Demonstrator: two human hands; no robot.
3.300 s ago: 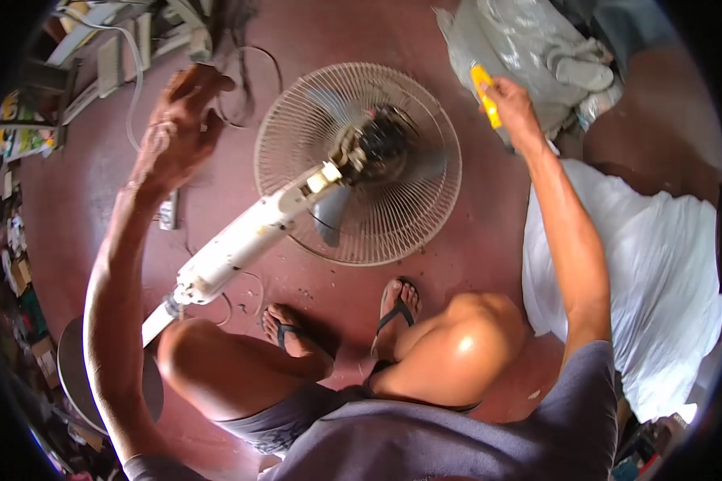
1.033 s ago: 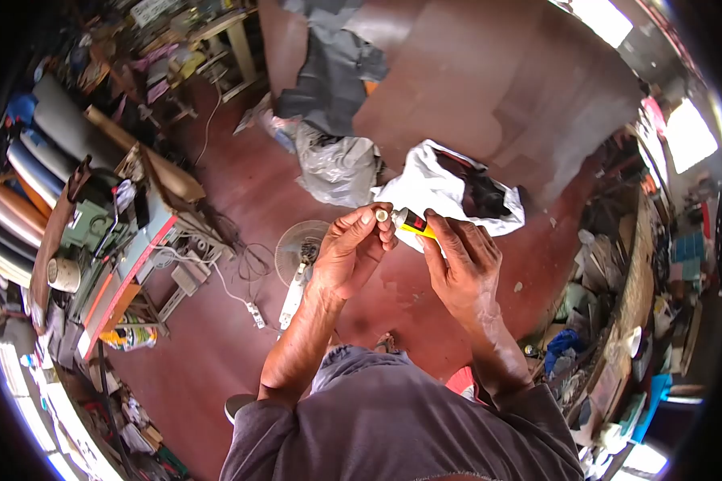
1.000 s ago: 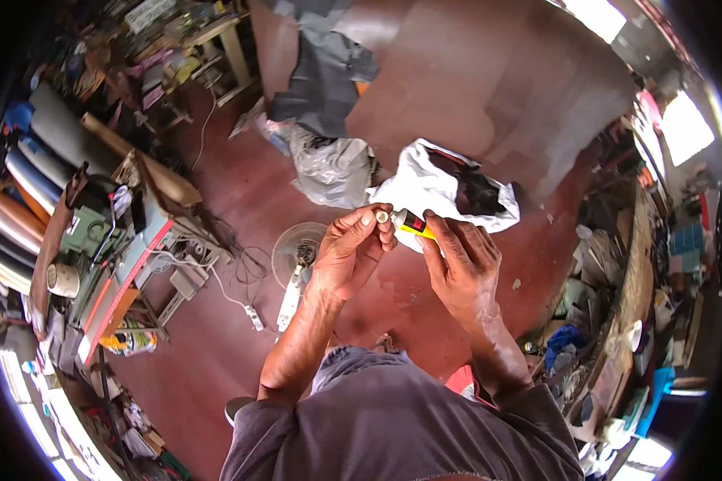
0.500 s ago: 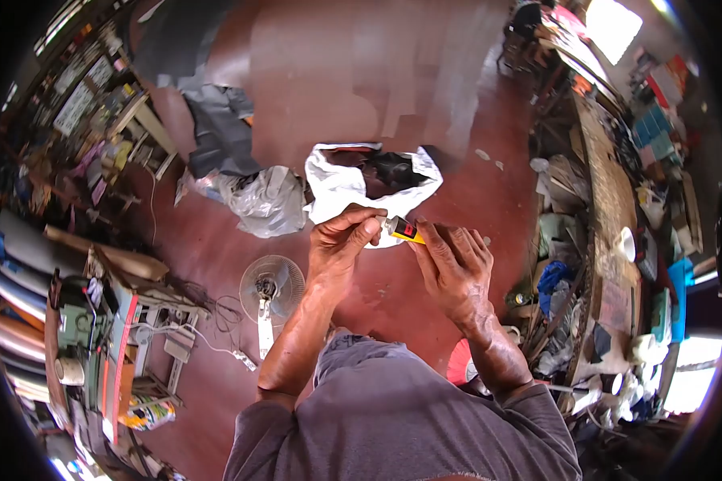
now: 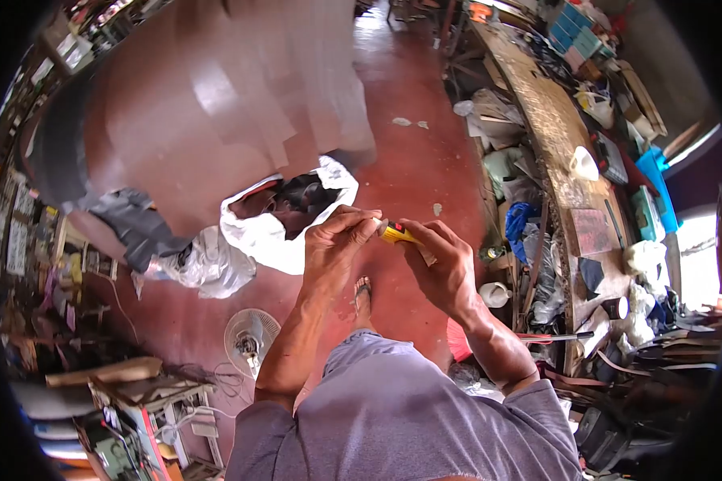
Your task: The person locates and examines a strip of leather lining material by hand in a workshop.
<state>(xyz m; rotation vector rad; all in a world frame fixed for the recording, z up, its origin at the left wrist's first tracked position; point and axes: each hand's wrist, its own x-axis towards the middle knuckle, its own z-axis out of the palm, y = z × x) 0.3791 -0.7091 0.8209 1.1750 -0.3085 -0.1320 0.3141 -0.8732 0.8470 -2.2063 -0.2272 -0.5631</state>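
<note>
A small yellow and black tube (image 5: 399,233) with a red mark is held up in front of my chest. My right hand (image 5: 443,260) is closed around its body, covering part of it. The thumb and fingers of my left hand (image 5: 337,237) pinch the pale narrow end of the tube, perhaps its cap; that spot is small and partly hidden. Just beyond my left hand, a white sack (image 5: 279,255) stands open on the floor with dark material (image 5: 303,196) inside.
Large brown sheets (image 5: 217,104) are spread beyond the sack, beside a clear plastic bag (image 5: 217,264). A fan (image 5: 250,337) stands at left. A cluttered wooden workbench (image 5: 549,144) runs along the right, with a white mug (image 5: 495,295) near its base. My sandalled foot (image 5: 363,297) is on the red floor.
My view has turned right, so the sack, sheets and fan shift left and the workbench comes closer. A foot has come into sight. Both hands stay on the tube, which is tilted more.
</note>
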